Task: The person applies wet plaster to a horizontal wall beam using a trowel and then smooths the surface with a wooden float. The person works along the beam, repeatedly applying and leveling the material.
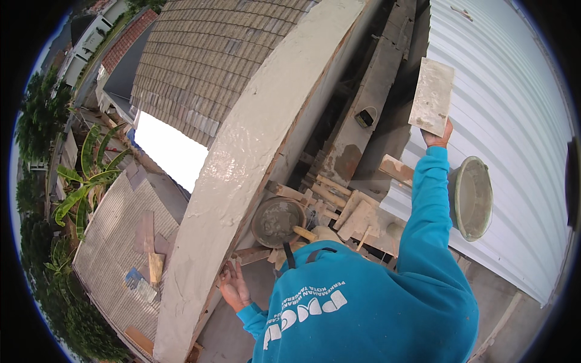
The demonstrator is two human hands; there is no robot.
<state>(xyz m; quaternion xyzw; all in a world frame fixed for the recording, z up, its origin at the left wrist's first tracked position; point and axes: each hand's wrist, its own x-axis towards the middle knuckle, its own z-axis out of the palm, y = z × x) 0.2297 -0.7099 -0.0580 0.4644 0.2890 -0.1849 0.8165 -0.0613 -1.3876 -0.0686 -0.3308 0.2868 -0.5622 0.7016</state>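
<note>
My right hand [438,134] reaches out over the metal roofing, gripping the near end of a flat rectangular plastering float [432,95]. Its pale upper face is smeared with plaster; any handle underneath is hidden. My left hand [234,288] is open, fingers spread, beside the lower edge of a long sloping band of wet grey plaster [224,163]. The plaster is shiny in the middle. Between my hands stands a round bucket of mortar [278,221], with a wooden handle [304,233] sticking out over its rim.
A grey bucket [471,198] stands on white corrugated roofing [508,121] by my right arm. A plank [369,91] in the gutter gap bears a small dark container [365,117]. Broken bricks and wood pieces [357,215] lie ahead of me. Tiled roof [212,54] rises beyond the plaster.
</note>
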